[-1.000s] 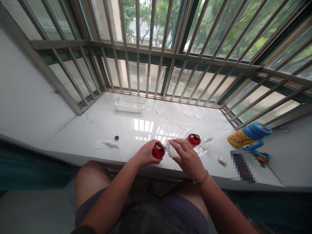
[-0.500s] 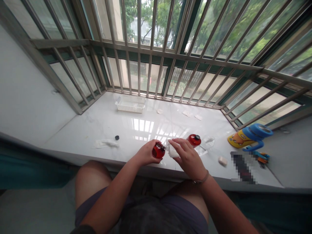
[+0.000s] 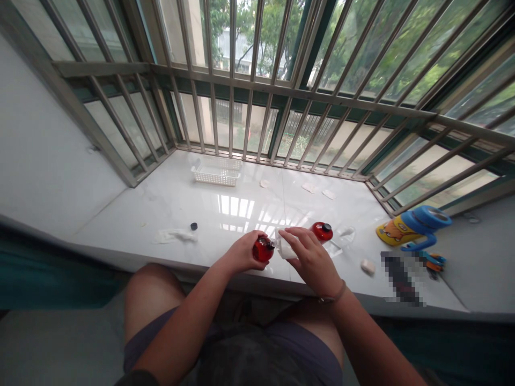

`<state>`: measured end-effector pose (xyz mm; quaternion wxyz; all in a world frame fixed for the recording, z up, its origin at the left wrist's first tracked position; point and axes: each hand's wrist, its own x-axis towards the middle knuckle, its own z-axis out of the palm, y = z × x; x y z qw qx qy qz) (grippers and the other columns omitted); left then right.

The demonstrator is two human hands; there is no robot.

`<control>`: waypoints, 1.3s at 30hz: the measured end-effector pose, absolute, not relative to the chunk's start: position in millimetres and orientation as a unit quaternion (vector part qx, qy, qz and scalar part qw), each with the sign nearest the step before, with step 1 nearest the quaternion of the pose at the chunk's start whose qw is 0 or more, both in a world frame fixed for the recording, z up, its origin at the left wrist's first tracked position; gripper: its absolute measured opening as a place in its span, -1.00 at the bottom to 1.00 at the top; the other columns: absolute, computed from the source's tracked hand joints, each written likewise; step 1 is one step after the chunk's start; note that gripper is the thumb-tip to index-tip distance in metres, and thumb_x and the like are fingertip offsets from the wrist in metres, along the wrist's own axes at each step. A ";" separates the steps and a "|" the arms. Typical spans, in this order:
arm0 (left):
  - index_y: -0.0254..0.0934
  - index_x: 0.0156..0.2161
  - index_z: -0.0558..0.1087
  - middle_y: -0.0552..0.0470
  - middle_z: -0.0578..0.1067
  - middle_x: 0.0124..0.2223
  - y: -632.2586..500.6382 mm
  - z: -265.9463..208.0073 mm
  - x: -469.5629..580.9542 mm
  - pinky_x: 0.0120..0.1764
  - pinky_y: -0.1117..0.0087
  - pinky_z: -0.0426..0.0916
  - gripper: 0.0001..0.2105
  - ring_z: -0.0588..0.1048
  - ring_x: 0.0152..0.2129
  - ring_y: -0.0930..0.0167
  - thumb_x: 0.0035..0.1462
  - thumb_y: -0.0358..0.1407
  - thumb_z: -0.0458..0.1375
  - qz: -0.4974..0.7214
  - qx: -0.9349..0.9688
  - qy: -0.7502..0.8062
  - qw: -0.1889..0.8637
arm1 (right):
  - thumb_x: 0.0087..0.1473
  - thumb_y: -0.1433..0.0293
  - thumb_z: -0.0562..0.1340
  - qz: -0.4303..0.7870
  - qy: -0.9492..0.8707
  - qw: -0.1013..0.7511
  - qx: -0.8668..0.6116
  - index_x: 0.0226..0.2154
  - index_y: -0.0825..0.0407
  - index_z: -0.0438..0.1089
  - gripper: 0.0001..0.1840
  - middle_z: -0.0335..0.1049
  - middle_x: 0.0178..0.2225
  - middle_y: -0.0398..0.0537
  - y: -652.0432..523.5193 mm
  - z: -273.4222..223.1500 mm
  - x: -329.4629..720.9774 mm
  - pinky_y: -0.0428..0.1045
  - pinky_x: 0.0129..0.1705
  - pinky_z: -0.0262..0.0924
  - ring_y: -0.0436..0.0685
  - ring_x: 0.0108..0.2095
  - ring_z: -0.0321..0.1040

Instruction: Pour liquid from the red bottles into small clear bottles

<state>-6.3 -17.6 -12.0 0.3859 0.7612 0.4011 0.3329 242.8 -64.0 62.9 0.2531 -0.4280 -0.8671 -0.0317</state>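
Note:
My left hand point(image 3: 244, 251) is wrapped round a red bottle point(image 3: 262, 250), its dark open neck tilted to the right. In my right hand point(image 3: 309, 256) is a clear bottle with white contents point(image 3: 286, 249), tipped on its side with its mouth toward the red bottle's neck. The two mouths meet or nearly touch; I cannot tell which. Just behind my right hand, a second red bottle point(image 3: 321, 231) with a black cap stands or leans on the white ledge. A small black cap point(image 3: 193, 227) lies to the left of my hands.
A white mesh basket point(image 3: 215, 173) stands near the barred window point(image 3: 257, 91). Crumpled clear plastic point(image 3: 345, 236) and a blue-and-yellow flask point(image 3: 412, 225) are on the right, with a small pale lump point(image 3: 367, 266). A white wrapper point(image 3: 174, 236) lies left.
Both hands and bottles stay almost in place; the view has shifted very slightly. Both grips look the same.

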 end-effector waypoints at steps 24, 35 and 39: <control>-0.11 0.15 0.39 0.01 0.55 0.09 -17.3 -12.0 -6.4 0.08 0.20 0.46 -0.27 0.56 0.00 0.19 -0.18 -0.33 0.51 0.335 0.753 0.409 0.391 | 0.09 0.72 0.19 -0.091 -0.870 0.262 -0.408 0.36 -0.05 0.28 -0.18 0.41 0.23 0.13 -63.6 66.2 244.8 0.36 0.28 0.38 0.38 0.27 0.29; -0.10 0.15 0.38 0.02 0.55 0.08 -17.3 -13.1 -7.3 0.07 0.20 0.46 -0.27 0.56 -0.02 0.21 -0.17 -0.33 0.51 0.337 0.750 0.407 0.397 | 0.25 0.67 0.17 -0.125 -0.873 0.251 -0.400 0.33 -0.08 0.34 -0.33 0.44 0.24 0.09 -61.5 69.1 245.2 0.35 0.25 0.39 0.37 0.28 0.30; -0.10 0.14 0.38 0.02 0.56 0.09 -17.1 -14.2 -7.1 0.08 0.20 0.46 -0.27 0.57 -0.01 0.20 -0.18 -0.33 0.52 0.344 0.745 0.408 0.399 | 0.27 0.66 0.19 -0.130 -0.875 0.244 -0.398 0.32 -0.08 0.35 -0.36 0.43 0.25 0.07 -60.6 71.5 246.1 0.35 0.26 0.38 0.37 0.29 0.29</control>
